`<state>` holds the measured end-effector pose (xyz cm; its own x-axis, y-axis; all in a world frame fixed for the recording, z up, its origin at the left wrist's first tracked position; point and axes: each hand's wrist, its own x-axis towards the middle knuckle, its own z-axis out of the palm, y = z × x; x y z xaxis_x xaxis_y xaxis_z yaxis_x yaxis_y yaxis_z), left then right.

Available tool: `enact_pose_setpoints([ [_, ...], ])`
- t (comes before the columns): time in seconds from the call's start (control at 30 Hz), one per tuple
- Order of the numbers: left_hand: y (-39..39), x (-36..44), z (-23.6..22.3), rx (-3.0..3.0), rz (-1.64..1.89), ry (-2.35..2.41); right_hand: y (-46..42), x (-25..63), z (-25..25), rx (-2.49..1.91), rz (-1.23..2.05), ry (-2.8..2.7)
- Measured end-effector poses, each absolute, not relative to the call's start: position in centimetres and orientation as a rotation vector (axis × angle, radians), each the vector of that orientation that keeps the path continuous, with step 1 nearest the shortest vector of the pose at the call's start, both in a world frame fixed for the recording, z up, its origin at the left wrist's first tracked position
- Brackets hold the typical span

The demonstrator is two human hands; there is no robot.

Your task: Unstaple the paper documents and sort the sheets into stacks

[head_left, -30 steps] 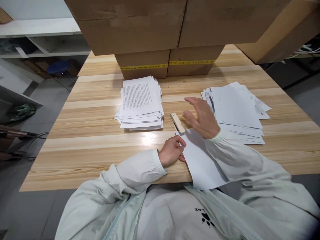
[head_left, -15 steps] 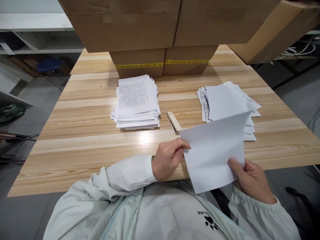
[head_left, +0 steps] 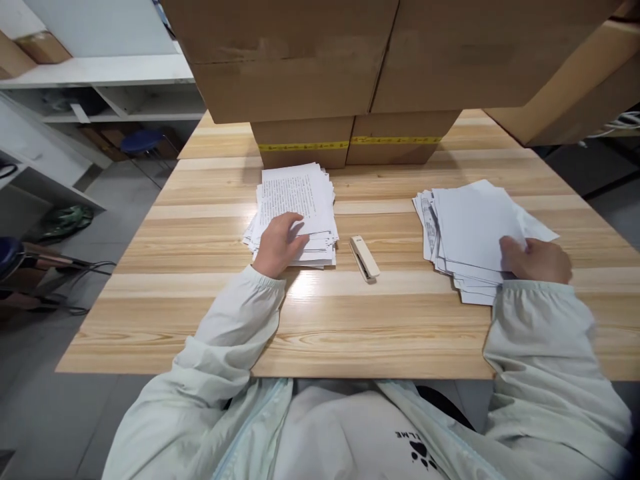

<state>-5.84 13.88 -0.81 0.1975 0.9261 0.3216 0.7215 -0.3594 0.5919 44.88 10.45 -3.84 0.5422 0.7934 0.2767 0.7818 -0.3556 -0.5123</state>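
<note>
My left hand [head_left: 281, 245] is over the near edge of the left stack of printed papers [head_left: 295, 193], thumb and forefinger apart; whether it touches the top sheet I cannot tell. My right hand [head_left: 543, 259] pinches the right edge of a blank-looking sheet of paper [head_left: 473, 223]. That sheet lies on top of the right stack of papers [head_left: 475, 295], which is fanned out unevenly. Between the two stacks rests a cream stapler [head_left: 365, 259], touched by neither hand.
Large cardboard boxes [head_left: 300, 67] rise at the back of the wooden table [head_left: 350, 333], sealed with yellow tape [head_left: 305, 146] low down. Another cardboard box [head_left: 565, 100] juts in at the back right. A blue stool [head_left: 143, 141] stands on the floor to the left.
The sheet held in front of me by both hands now lies on the right stack, my right hand still on it. My left hand has let go and moved to the left stack.
</note>
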Motion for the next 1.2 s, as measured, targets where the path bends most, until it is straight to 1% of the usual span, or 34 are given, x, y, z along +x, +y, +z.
enact_pose_setpoints([
  [0.07, 13.9, -5.8, -1.2, 2.223, 0.878, 1.552, 10.4, 43.1, -2.9, -2.323, -0.310, -1.044],
  [0.1, 13.9, -5.7, -1.2, 2.247, 0.853, 1.562, 10.3, 41.5, -2.0, -2.346, -0.479, -0.966],
  [0.13, 13.8, -5.6, -1.1, 2.265, 0.824, 1.577, 10.2, 39.5, -0.9, -2.298, -0.573, -1.008],
  [0.17, 13.8, -5.5, -1.0, 2.277, 0.795, 1.591, 10.2, 37.2, 0.3, -2.179, -0.506, -1.238],
  [0.2, 13.9, -5.4, -0.8, 2.287, 0.771, 1.596, 10.2, 34.8, 1.4, -2.016, -0.342, -1.442],
  [0.23, 14.0, -5.4, -0.6, 2.294, 0.755, 1.591, 10.5, 32.2, 2.4, -1.838, -0.120, -1.574],
  [0.3, 14.4, -5.4, -0.3, 2.296, 0.755, 1.572, 11.6, 27.3, 3.4, -1.562, 0.431, -1.830],
  [0.33, 14.7, -5.5, -0.2, 2.290, 0.765, 1.562, 12.4, 25.0, 3.5, -1.475, 0.642, -1.924],
  [0.37, 14.8, -5.5, -0.2, 2.281, 0.781, 1.553, 13.4, 23.0, 3.2, -1.410, 0.749, -1.986],
  [0.43, 15.0, -5.7, -0.1, 2.254, 0.817, 1.535, 15.4, 19.7, 2.2, -1.354, 0.821, -2.046],
  [0.57, 15.1, -5.8, -0.2, 2.130, 0.882, 1.497, 17.8, 16.2, 0.1, -1.417, 0.857, -2.004],
  [0.73, 16.4, -5.4, -0.2, 1.753, 0.983, 1.377, 16.8, 15.2, -0.2, -1.410, 0.661, -1.944],
  [0.8, 17.1, -5.1, -0.2, 1.557, 1.011, 1.342, 16.2, 15.2, -0.3, -1.383, 0.734, -1.886],
  [0.87, 17.7, -4.8, -0.2, 1.418, 1.015, 1.325, 15.6, 15.2, -0.4, -1.344, 0.903, -1.762],
  [1.0, 17.9, -4.7, 0.0, 1.359, 0.995, 1.277, 14.7, 15.4, -0.6, -1.224, 1.214, -1.479],
  [1.07, 17.8, -4.6, 0.0, 1.375, 0.988, 1.275, 14.5, 15.4, -0.6, -1.174, 1.226, -1.475],
  [1.2, 17.7, -4.6, 0.0, 1.427, 0.960, 1.305, 14.2, 15.1, -0.8, -1.150, 1.084, -1.651],
])
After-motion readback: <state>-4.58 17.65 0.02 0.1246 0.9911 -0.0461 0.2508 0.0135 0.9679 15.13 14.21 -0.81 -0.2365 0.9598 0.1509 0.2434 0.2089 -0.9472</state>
